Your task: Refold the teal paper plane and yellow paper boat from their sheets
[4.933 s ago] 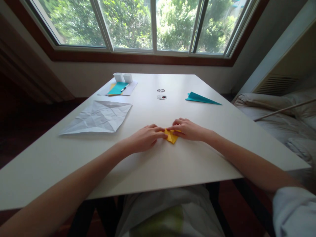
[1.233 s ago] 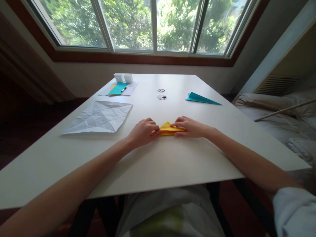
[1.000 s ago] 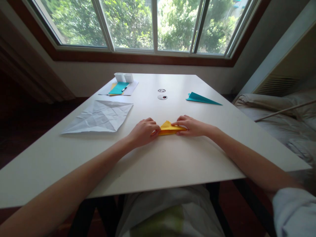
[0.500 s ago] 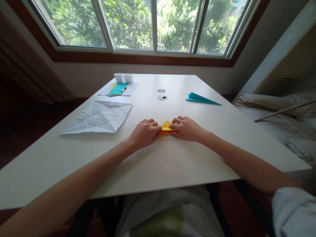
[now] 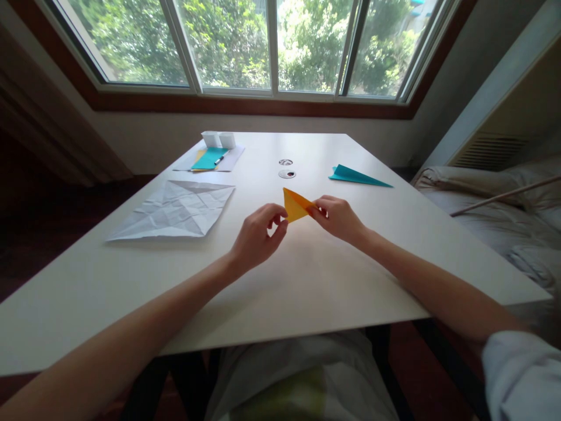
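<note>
A folded piece of yellow paper [image 5: 295, 206] is raised off the white table, one pointed corner standing up. My right hand [image 5: 339, 217] pinches its right end between thumb and fingers. At the paper's lower left corner, my left hand [image 5: 258, 233] has its thumb and forefinger closed in a loop, the tips on the corner. Beyond my right hand lies a folded blue paper dart [image 5: 357, 175]. A creased sheet of white paper [image 5: 179, 207] is spread flat to the left of my left hand.
At the table's far left, blue paper [image 5: 208, 158] lies on yellow and white sheets with a pen [image 5: 220, 158] on top. Two small white containers [image 5: 219, 140] stand behind. Two round fittings [image 5: 287, 173] sit mid-table. The table's front edge [image 5: 280, 339] runs before my lap.
The yellow paper has come up off the table and turned, one corner now pointing up. Both hands rose with it; my left fingers shifted to a pinch at its lower left corner.
</note>
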`<action>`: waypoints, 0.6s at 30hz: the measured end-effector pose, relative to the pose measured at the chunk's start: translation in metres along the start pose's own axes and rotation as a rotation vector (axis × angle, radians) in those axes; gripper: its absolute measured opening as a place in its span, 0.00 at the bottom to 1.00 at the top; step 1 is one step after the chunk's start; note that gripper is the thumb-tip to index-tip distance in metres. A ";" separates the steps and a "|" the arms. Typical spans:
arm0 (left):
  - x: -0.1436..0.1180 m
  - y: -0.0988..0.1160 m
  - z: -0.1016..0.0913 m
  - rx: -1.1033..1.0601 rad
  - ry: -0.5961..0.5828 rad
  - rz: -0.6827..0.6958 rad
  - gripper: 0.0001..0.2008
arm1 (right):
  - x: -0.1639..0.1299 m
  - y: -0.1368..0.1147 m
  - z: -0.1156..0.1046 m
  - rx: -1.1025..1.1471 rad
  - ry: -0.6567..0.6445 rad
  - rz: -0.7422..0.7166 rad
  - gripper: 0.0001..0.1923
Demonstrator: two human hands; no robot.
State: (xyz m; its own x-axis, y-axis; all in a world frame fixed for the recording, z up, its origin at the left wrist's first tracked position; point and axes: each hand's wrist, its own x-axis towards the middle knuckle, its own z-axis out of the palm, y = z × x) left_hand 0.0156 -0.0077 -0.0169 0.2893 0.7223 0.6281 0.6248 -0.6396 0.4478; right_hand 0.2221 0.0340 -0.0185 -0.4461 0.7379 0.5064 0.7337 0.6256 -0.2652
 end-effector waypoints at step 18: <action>-0.002 0.000 0.020 -0.515 -0.027 -0.365 0.17 | -0.009 -0.030 0.008 0.329 -0.012 -0.009 0.09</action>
State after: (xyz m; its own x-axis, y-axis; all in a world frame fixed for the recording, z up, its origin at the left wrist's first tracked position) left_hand 0.0296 -0.0040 -0.0303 0.1459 0.9199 0.3639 0.2589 -0.3905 0.8834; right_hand 0.1999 0.0100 -0.0216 -0.4591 0.7336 0.5011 0.5256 0.6790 -0.5126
